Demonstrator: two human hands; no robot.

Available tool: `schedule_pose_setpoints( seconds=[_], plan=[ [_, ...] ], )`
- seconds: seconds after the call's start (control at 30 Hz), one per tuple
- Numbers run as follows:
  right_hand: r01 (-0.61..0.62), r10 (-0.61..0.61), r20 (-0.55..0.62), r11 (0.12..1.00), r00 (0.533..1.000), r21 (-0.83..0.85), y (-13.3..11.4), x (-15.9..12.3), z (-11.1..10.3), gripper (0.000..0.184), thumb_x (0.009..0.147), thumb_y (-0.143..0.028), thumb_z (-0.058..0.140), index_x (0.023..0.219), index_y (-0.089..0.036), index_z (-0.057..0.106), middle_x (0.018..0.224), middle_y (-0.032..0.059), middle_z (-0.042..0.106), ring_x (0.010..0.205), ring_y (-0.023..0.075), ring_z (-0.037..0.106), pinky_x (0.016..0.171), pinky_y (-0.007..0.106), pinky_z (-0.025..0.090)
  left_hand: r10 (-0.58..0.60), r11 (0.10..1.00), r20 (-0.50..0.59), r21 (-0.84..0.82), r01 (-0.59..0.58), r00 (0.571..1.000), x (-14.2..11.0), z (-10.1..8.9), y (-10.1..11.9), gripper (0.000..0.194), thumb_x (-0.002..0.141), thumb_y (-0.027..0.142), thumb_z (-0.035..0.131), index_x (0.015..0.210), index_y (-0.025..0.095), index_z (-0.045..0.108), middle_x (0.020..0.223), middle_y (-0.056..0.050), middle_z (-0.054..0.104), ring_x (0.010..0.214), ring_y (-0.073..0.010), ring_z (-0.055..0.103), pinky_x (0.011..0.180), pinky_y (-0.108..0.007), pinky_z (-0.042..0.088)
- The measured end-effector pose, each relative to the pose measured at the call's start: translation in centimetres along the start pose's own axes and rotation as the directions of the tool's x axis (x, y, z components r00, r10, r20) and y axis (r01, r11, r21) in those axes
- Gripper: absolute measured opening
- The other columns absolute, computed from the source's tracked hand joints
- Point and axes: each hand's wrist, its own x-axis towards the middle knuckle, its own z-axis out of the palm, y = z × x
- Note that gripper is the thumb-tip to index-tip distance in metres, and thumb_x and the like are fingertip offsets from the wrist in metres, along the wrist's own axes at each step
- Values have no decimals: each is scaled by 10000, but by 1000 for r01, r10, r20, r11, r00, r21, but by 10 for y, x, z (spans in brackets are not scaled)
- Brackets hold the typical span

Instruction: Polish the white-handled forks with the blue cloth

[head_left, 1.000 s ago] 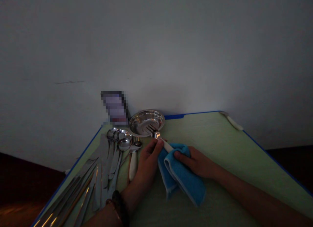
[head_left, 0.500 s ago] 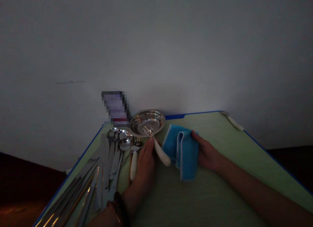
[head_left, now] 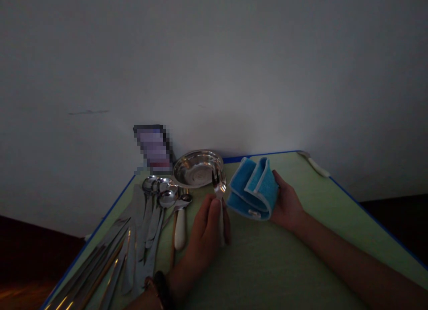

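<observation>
My left hand (head_left: 209, 227) is closed around the pale handle of a fork (head_left: 220, 188), whose metal tines point up and away from me. Just behind those tines is a shiny metal bowl (head_left: 192, 178). A folded blue cloth (head_left: 254, 189) with a pale edge is gripped in my right hand (head_left: 289, 201), to the right of the fork and apart from it. The right fingers are partly hidden behind the cloth. Left of my left hand lie several spoons (head_left: 167, 198) and a pale-handled utensil (head_left: 180, 230).
Long metal utensils (head_left: 100, 261), several of them, cover the left side of the green table (head_left: 267, 265). A pixelated phone-like object (head_left: 154, 147) leans against the wall (head_left: 214, 69). Another pale-handled utensil (head_left: 317, 167) lies at the far right edge.
The fork has turned from lying slantwise, handle toward the right, to tines up with its handle in my left palm. The blue cloth has been lifted slightly and its folds have opened.
</observation>
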Motion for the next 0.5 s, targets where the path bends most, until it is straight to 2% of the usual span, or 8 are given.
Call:
schedule_pose_setpoints(
  seconds=[0.1,0.27,0.4,0.5],
  plan=[
    [-39,38,13,999,999,35,0,-1,0,496,853,-543,284,1032,-187,580,930,81,684,952,231,617,914,440,402,44,999,-6,6,-44,999,-3,-1,0,312,928,387,300,749,192,466,389,73,469,349,-79,421,409,-176,358],
    [-117,117,55,993,992,-4,0,-3,-5,571,798,-632,317,951,-167,610,909,99,685,957,247,614,921,447,394,21,999,-12,43,-21,1000,-5,-1,2,258,914,394,330,855,193,481,378,84,469,315,-84,435,353,-165,330],
    [-237,242,52,968,969,-85,1,-2,-8,543,799,-606,366,930,-141,614,859,101,689,919,240,628,917,421,401,-45,986,42,161,38,998,-2,-1,2,286,881,434,385,804,188,507,385,85,440,306,-85,424,330,-168,308],
    [-257,264,37,958,964,-124,3,-1,-8,572,811,-613,329,948,-132,608,846,101,688,891,236,636,909,420,406,-53,965,73,260,33,996,0,-2,1,280,870,422,418,762,186,522,413,78,434,334,-86,426,344,-172,307]
  ],
)
